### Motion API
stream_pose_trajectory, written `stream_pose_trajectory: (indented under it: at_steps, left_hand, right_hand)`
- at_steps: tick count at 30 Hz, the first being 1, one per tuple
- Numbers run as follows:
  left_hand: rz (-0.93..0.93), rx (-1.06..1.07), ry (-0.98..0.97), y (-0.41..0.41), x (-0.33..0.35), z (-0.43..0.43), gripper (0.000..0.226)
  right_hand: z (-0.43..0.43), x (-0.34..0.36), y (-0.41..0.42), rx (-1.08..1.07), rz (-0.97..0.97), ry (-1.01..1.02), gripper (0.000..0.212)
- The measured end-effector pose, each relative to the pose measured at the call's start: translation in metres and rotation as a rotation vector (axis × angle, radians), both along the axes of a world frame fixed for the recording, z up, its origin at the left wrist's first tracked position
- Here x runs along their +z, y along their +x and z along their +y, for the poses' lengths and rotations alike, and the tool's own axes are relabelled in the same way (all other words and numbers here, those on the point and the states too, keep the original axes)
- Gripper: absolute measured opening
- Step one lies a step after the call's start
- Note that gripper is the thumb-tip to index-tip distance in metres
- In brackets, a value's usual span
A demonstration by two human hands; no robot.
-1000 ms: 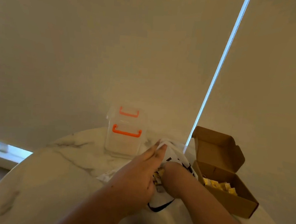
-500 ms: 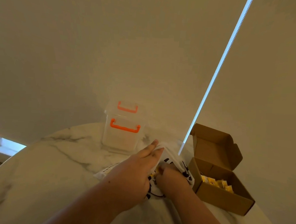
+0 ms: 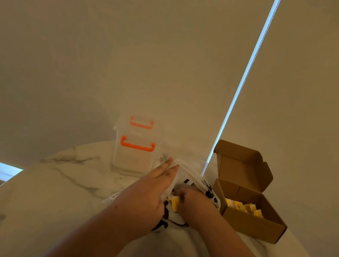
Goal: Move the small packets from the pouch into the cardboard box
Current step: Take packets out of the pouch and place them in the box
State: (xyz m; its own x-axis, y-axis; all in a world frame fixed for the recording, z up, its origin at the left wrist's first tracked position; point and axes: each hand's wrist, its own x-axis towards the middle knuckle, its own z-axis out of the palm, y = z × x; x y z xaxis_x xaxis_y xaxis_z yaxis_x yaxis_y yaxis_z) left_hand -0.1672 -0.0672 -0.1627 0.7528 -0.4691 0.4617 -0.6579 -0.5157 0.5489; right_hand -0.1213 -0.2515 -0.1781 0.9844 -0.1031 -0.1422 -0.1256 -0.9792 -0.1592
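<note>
While the cardboard box [image 3: 248, 224] sits open, the pouch [image 3: 189, 175] just left of it is pinched agape by the left hand [image 3: 151, 194], the right hand [image 3: 198, 204] delving inside, grip hidden, so yellow packets [image 3: 175, 203] loosely gathered might spill short of the box.

Free room: left and near-left stretch of marble table [image 3: 43, 190]. Clear orange-handled container [image 3: 133, 158] stands far, just behind pouch [image 3: 187, 174]. Cardboard box [image 3: 248, 223] right, top open; raised lid [image 3: 239, 165] walls far side.
</note>
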Motion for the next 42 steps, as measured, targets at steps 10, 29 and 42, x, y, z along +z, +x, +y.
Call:
stream_pose_trajectory:
  at_steps: [10, 29, 42]
  left_hand:
    - [-0.017, 0.055, -0.064, 0.004, -0.002, 0.003, 0.085]
    - [0.011, 0.072, -0.056, 0.021, -0.009, 0.007, 0.096]
    - [0.011, 0.120, -0.064, 0.012, -0.009, 0.006, 0.095]
  right_hand:
    - [0.017, 0.030, 0.001, -0.090, 0.212, 0.049, 0.034]
    - [-0.129, 0.049, -0.084, -0.360, -0.851, 0.551, 0.015]
    - [-0.136, 0.052, -0.027, -0.481, 0.086, 0.063, 0.042]
